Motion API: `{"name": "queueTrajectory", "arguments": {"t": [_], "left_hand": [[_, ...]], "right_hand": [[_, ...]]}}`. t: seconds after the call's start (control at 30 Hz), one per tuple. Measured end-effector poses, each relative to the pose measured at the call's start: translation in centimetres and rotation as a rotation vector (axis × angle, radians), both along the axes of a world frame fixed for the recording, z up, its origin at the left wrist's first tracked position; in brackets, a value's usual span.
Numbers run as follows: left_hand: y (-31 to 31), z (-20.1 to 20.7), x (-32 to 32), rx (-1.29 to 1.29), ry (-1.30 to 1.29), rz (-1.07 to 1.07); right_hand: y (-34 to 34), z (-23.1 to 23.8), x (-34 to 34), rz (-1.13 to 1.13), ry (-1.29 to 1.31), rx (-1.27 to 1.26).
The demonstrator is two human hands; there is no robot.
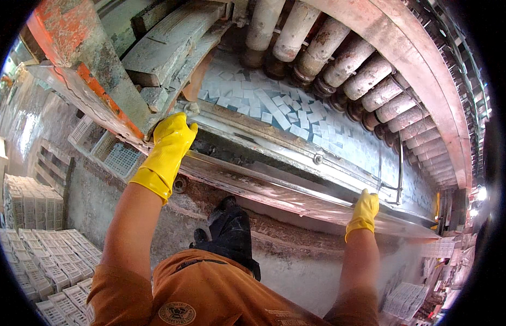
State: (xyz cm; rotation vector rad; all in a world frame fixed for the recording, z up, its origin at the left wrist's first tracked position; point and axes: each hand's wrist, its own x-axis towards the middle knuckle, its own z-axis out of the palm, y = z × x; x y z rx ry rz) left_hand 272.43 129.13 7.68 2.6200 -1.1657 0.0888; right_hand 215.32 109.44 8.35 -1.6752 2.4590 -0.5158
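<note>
Yellow-gloved, your left hand [172, 138] and right hand [364, 211] clasp the long metal panel [275, 190]. Uneven pulling could make it slip.

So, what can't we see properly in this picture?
All in the head view:
- Whatever lies inside the curled left hand and right hand: hidden by their gloves.
- Pale pieces further back: the rollers block them.
- Lower-left white crates: some cut off by the dark rim.
</note>
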Motion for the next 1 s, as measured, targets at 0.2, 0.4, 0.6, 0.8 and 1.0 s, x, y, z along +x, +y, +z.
{"name": "queueTrajectory", "arguments": {"t": [0.2,0.4,0.6,0.8,1.0], "left_hand": [[0.2,0.5,-0.5,-0.001,0.028,-0.016],[0.1,0.7,-0.2,0.01,0.01,0.019],[-0.9,0.5,0.8,-0.018,0.004,-0.017],[-1.8,1.0,1.4,0.005,0.017,0.018],[-2.5,1.5,2.0,0.035,0.061,0.027]], "right_hand": [[-0.4,-1.7,-2.1,0.003,0.115,-0.024],[0.3,1.3,1.5,-0.021,-0.03,0.036],[-1.5,1.3,1.3,-0.003,-0.022,0.043],[-2.8,1.7,2.4,0.029,0.056,0.052],[-3.6,1.8,2.6,0.034,0.076,0.032]]}}
